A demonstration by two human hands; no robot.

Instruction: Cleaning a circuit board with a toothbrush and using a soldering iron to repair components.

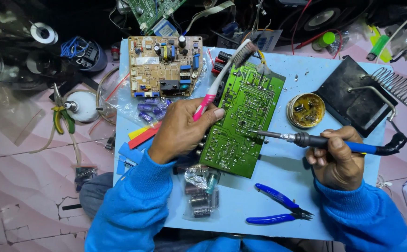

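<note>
1. The left hand (181, 130) is closed around a pink toothbrush (217, 79), bristles up and away from the wrist, and it also rests on the left edge of the green board (245, 116).
2. The right hand (336, 161) grips a soldering iron (325, 142) by its blue handle; the tip points toward the left hand and touches the board's solder side about midway between the two hands.
3. The board lies tilted on a light blue mat (283, 168), between the hands.
4. Just beyond the right hand sits a round flux tin (306, 110), and past that a black iron stand (357, 95) with a wire coil.
5. Blue cutters (280, 207) lie near the right wrist, toward the body.
6. A bag of parts (201, 189) lies just beside the left forearm.
7. A tan board (165, 66) lies beyond the left hand, well apart from it.
</note>
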